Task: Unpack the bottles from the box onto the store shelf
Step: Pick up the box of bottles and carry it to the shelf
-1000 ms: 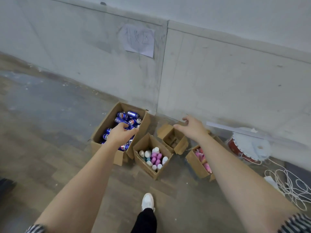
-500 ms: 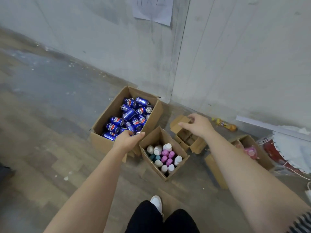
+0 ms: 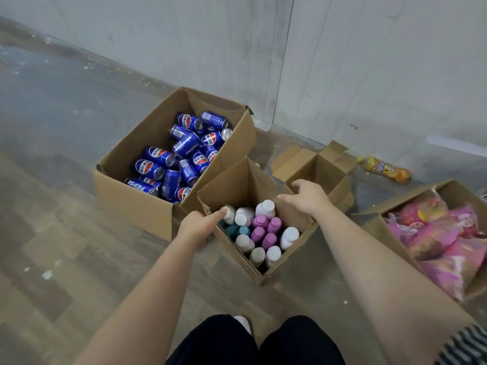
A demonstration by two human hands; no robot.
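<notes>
A small open cardboard box (image 3: 286,262) stands on the floor in front of me, packed with several upright bottles (image 3: 259,231) with white, pink and teal caps. My left hand (image 3: 197,226) grips the box's left wall, with its thumb lying inside along the rim beside a white-capped bottle (image 3: 228,213). Across the box, my right hand (image 3: 308,197) holds the right wall, thumb inside and fingers curled over the outer side. No store shelf is in view.
A large box of blue Pepsi cans (image 3: 126,201) touches the bottle box on the left. An empty small box (image 3: 320,171) sits behind it. On the right stands a box of pink snack packets (image 3: 374,222). A loose yellow bottle (image 3: 383,169) lies by the wall.
I have leaned closer and lower. Both hands dropped from above the cans and the empty box onto the bottle box's two side walls.
</notes>
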